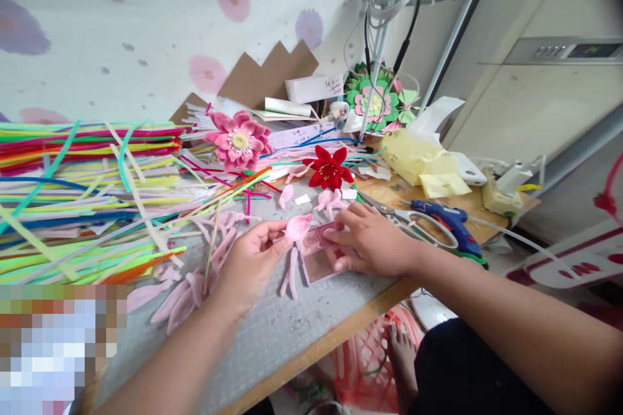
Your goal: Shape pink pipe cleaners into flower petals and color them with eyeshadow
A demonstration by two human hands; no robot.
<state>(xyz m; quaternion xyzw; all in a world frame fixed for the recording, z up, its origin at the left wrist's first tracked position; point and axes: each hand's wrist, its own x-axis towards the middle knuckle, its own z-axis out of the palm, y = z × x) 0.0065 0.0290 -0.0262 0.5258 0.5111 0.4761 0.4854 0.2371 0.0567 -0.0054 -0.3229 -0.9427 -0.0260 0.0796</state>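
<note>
My left hand [250, 259] pinches a pale pink pipe-cleaner petal [298, 227] by its stem, whose loose ends hang down over the mat. My right hand [372, 240] rests with curled fingers on a small open pink compact [318, 259] lying on the grey cutting mat [292, 331]. The fingertips press on the compact's upper pan, right beside the petal. More finished pale pink petals [182, 295] lie on the mat left of my left hand, and a few [327, 200] just beyond the compact.
A big heap of coloured pipe cleaners [82, 194] fills the left. A pink flower [239, 141] and a red flower [329, 168] lie behind. Scissors [409, 219], a blue glue gun [450, 224] and yellow paper [418, 159] sit right. The table edge [341, 334] runs diagonally.
</note>
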